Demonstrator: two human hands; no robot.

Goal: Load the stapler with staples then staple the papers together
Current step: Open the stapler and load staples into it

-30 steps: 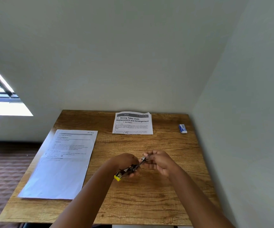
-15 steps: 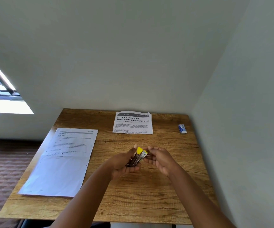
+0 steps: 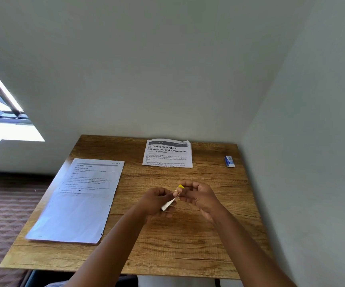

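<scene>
Together, left hand [image 3: 157,200], right hand [image 3: 198,194], gripping stapler [image 3: 170,200]

We see a matt, grained wood table [image 3: 167,245]; on it lie matt white paper sheets [image 3: 80,204]. Above it, the stapler [image 3: 170,200] shows shiny metal and yellow plastic.

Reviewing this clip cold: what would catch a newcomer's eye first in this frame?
First, the two hands meeting above the middle of the wooden table: the left hand and right hand both hold a small stapler with a yellow end. Next, the large sheet of paper lying on the table's left side, and a smaller printed sheet at the far edge. A small blue and white box sits at the far right corner.
</scene>
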